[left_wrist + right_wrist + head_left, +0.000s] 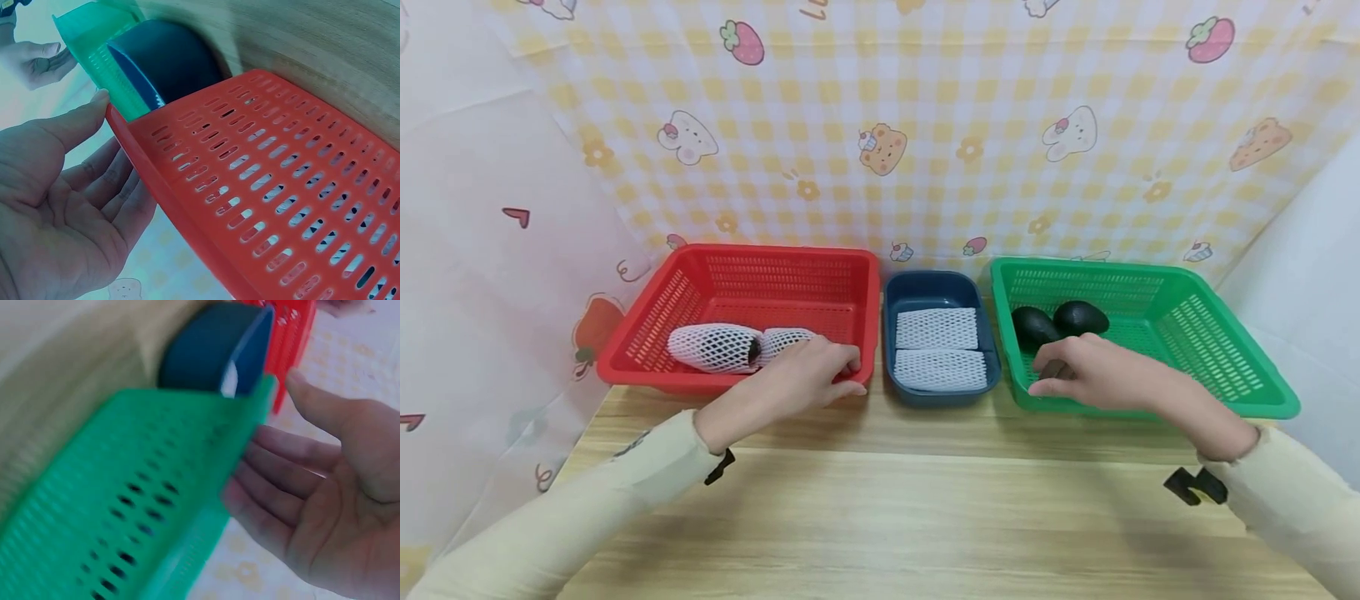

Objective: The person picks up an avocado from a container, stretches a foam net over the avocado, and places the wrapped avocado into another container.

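My left hand (808, 371) is over the front right corner of a red basket (737, 379). Its thumb tip overlaps the rim in the left wrist view, with relaxed fingers on the rim's inner side. Left of it in the basket lie two dark items in white foam net sleeves (711, 347). Over the front left corner of a green basket (1240, 337), my right hand (1097, 371) hangs with fingers loosely bent. In the right wrist view its thumb (312, 400) is apart from the rim. Two avocados (1081, 317) lie behind that hand.
Between the baskets stands a dark blue bin (940, 400) holding two flat white foam nets (936, 328). All three containers are in a row at the back of a wooden table (880, 517), before a checked curtain (925, 92). White sheeting (467, 250) hangs at the left.
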A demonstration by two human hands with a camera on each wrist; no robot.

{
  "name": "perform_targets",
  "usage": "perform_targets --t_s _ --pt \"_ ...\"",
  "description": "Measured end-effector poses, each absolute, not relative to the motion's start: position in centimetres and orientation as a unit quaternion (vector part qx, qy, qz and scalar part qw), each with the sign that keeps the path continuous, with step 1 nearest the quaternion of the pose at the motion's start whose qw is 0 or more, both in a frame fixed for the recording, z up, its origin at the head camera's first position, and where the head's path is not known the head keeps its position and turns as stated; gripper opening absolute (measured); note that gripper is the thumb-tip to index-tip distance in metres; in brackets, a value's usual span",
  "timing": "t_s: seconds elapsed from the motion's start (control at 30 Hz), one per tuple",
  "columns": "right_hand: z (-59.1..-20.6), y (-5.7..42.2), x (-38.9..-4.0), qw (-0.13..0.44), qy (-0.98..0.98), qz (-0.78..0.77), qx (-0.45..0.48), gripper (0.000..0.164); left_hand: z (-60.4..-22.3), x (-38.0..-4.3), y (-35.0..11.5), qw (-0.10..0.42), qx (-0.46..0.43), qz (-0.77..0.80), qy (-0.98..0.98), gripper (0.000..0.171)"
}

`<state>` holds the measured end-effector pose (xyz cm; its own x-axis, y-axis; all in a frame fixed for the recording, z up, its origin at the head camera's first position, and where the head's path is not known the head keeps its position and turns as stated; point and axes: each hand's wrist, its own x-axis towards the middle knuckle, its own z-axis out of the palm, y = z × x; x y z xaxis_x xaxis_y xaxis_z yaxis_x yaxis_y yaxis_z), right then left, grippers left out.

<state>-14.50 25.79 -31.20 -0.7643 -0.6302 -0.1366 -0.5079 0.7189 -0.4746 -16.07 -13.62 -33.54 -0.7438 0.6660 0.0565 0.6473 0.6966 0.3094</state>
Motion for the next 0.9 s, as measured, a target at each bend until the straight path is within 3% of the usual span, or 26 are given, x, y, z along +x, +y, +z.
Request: perform_targets --t_s 0.2,0.4,0.63,0.9 --pt "-29.0 27.3 -16.4 0.254 0.92 -0.143 -0.262 0.058 -33.5 -16.2 -13.6 0.037 0.354 0.155 0.922 0.029" --pt "-27.9 28.0 -18.3 0.29 0.924 -0.091 -0.232 0.067 -33.5 -16.2 -13.6 0.043 0.355 0.154 0.921 0.029" --pt "-27.5 27.9 -21.2 0.28 0.928 -0.063 -0.236 0.063 -33.4 -16.1 -13.5 0.048 0.351 0.15 0.923 0.03" --pt "-29.8 27.3 -24.7 0.194 0.945 -0.054 -0.257 0.052 -33.5 -16.1 -13.4 0.043 0.351 0.146 0.924 0.03"
